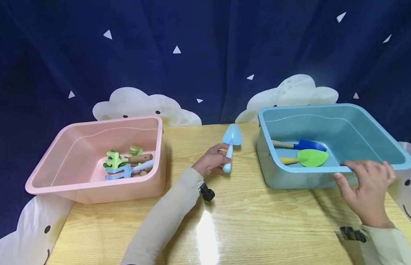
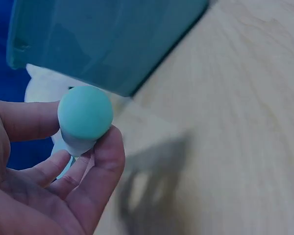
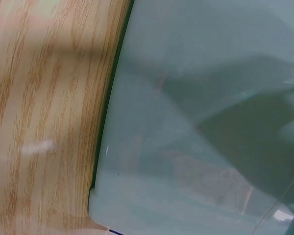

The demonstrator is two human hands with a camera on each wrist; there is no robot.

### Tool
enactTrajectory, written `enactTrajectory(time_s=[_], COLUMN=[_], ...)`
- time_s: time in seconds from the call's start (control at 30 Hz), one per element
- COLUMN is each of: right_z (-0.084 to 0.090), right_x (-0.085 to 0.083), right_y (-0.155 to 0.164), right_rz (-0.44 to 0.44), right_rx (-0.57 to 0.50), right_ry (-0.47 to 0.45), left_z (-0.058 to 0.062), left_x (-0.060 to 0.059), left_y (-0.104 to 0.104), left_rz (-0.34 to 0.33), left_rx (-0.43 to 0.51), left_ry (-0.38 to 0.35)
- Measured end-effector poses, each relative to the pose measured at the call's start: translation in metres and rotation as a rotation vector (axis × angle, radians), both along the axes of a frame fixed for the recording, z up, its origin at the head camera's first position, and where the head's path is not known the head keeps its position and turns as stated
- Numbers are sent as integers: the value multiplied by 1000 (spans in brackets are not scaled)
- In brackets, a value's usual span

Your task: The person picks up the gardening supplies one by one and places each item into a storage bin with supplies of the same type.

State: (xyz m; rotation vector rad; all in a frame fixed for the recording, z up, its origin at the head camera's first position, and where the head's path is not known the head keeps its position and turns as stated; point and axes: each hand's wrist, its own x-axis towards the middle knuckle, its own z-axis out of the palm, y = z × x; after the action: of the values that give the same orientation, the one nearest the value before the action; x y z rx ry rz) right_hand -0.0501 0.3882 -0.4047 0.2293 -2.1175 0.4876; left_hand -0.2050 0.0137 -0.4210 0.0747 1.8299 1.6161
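My left hand (image 1: 210,161) pinches the handle of a light blue toy trowel (image 1: 232,135) between thumb and fingers, above the table between two bins. In the left wrist view the rounded handle end (image 2: 85,112) faces the camera, and the blade is mostly hidden behind it. My right hand (image 1: 369,187) grips the front rim of the blue bin (image 1: 291,180), fingers over the edge and thumb outside. Inside that bin lie a green trowel (image 1: 312,157) with a yellow handle and a dark blue trowel (image 1: 310,145). The right wrist view shows only the bin's wall (image 3: 186,147) and table.
A pink bin (image 1: 119,193) stands at the left, holding a light blue hand fork (image 1: 120,172), a green rake (image 1: 114,160) with a brown handle, and other partly hidden tools. A dark blue curtain (image 1: 205,55) with clouds hangs behind the wooden table (image 1: 251,221).
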Motion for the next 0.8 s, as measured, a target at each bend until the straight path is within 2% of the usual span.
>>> enactTrajectory(time_s=[0.17, 0.37, 0.63, 0.8], right_z=[0, -1, 0, 1], right_x=[0, 0, 2, 2], right_y=[1, 2, 1, 1], right_rz=[7, 12, 0, -1], right_rx=[-3, -18, 5, 4], right_ry=[-6, -7, -45, -34], left_z=[18, 35, 48, 53], left_x=[-5, -11, -15, -14], left_y=[-2, 2, 10, 11], left_rz=[34, 64, 63, 64], left_rx=[11, -23, -22, -24], left_ry=[42, 81, 122, 144])
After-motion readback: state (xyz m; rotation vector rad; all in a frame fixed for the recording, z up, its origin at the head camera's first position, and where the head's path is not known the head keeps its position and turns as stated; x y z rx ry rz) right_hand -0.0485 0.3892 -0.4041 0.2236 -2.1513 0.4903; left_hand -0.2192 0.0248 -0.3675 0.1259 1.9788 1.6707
